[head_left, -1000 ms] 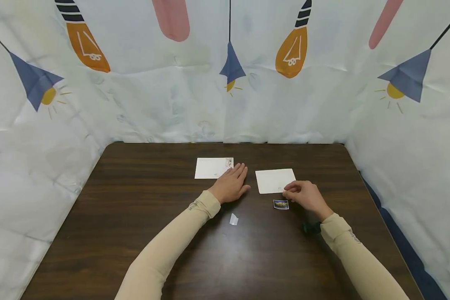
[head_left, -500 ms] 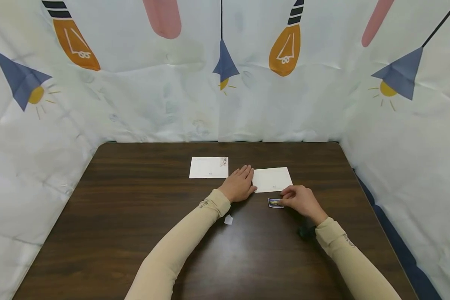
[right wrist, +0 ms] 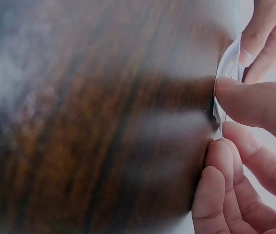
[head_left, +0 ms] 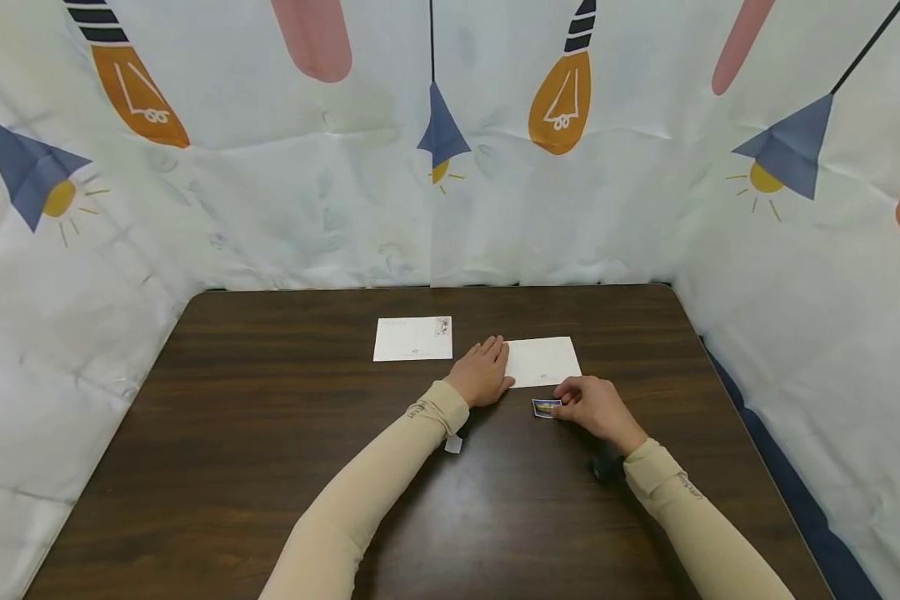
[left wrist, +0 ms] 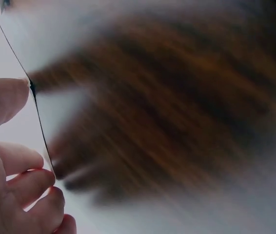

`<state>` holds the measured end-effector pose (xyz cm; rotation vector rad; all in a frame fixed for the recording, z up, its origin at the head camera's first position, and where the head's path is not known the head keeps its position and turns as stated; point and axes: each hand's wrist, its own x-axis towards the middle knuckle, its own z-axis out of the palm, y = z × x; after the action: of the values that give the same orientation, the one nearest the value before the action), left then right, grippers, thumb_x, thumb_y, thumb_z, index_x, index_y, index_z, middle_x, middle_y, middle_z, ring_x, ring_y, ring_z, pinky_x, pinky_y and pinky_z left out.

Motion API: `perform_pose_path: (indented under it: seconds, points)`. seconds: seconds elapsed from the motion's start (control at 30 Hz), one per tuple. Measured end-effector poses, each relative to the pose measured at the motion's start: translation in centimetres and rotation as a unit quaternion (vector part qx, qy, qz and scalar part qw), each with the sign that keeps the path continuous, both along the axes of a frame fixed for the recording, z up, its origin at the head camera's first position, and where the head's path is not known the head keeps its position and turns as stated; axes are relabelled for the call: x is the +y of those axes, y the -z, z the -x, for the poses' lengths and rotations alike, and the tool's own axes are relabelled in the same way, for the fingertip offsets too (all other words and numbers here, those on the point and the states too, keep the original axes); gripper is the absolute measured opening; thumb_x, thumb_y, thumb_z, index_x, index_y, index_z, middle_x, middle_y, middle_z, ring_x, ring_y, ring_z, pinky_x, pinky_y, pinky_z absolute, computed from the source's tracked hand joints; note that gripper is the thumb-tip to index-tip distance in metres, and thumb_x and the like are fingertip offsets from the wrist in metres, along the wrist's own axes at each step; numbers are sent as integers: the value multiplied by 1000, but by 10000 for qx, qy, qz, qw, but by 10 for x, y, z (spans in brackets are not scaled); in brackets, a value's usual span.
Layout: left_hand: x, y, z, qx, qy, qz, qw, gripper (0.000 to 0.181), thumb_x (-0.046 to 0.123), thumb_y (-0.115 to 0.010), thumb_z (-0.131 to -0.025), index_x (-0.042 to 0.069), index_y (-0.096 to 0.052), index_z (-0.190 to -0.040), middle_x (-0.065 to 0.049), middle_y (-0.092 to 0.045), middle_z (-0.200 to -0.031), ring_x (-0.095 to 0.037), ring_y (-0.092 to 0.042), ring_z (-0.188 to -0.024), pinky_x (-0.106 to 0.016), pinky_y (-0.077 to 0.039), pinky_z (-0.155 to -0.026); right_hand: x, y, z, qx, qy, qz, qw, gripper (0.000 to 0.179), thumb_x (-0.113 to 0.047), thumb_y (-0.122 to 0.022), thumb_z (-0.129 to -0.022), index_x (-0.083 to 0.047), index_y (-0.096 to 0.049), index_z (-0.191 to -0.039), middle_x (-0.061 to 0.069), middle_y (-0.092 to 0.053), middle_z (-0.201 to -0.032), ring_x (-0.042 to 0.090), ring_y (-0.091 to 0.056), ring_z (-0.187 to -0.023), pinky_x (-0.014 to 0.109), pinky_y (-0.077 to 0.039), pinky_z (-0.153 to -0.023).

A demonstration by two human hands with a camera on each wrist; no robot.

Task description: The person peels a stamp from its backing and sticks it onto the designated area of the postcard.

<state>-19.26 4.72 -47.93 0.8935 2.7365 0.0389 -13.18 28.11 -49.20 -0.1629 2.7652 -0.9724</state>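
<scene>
My left hand [head_left: 483, 373] lies with straight fingers over the left edge of a blank white postcard [head_left: 543, 361] on the table. The left wrist view shows its fingers [left wrist: 30, 187] flat at the tabletop. Just in front of that card, my right hand [head_left: 598, 410] pinches the right end of a small postage stamp [head_left: 544, 408] with a dark, coloured picture and white border. From the right wrist, the stamp [right wrist: 229, 61] appears edge-on and curved, its toothed edge at the thumb [right wrist: 233, 95]. The hand hides the stamp's right end.
Left of my left hand lies another white postcard [head_left: 412, 340] with a stamp in its upper right corner. A small white paper scrap [head_left: 453, 444] is beside my left sleeve. The dark wooden table [head_left: 270, 467] has printed white cloth [head_left: 345, 208] round its back and sides.
My left hand has shifted right, from beside the left postcard onto the edge of the blank one. My right hand has come down from that card's corner and taken hold of the stamp.
</scene>
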Motion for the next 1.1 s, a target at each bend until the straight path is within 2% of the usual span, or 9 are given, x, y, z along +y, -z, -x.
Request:
perform_pose_path:
  seconds: [0.27, 0.77, 0.97, 1.1]
  points:
    - [-5, 0, 2, 55, 229, 43, 9997, 61, 34, -38, -113, 0, -28, -162, -16, -24, -173, -28, -23, -162, -41, -27, -133, -3, -2, 0, 7, 8, -37, 10000, 20, -17, -84, -83, -7, -74, -98, 3, -69, -86, 12, -59, -75, 27, -48, -69]
    - [-5, 3, 3, 35, 288, 103, 9995, 62, 37, -37, -113, 1, -26, -163, -15, -22, -174, -27, -22, -163, -41, -25, -133, -5, -2, -5, 38, -35, -91, 9999, 15, -17, -84, -84, -10, -72, -90, 3, -66, -85, 12, -56, -74, 26, -45, -67]
    - [-6, 2, 2, 24, 295, 120, 9995, 62, 36, -37, -113, 2, -26, -163, -15, -21, -174, -27, -22, -163, -40, -24, -134, -6, -3, -6, 64, -37, -8, 10000, 17, -16, -83, -85, -10, -69, -92, 5, -67, -85, 12, -58, -74, 25, -46, -65]
    - [-6, 1, 2, 23, 290, 117, 9995, 62, 37, -37, -113, 2, -26, -163, -15, -22, -174, -27, -22, -163, -40, -24, -134, -7, -1, -7, 90, 90, 1, 9999, 17, -16, -83, -85, -10, -71, -95, 3, -71, -86, 11, -63, -75, 27, -51, -69]
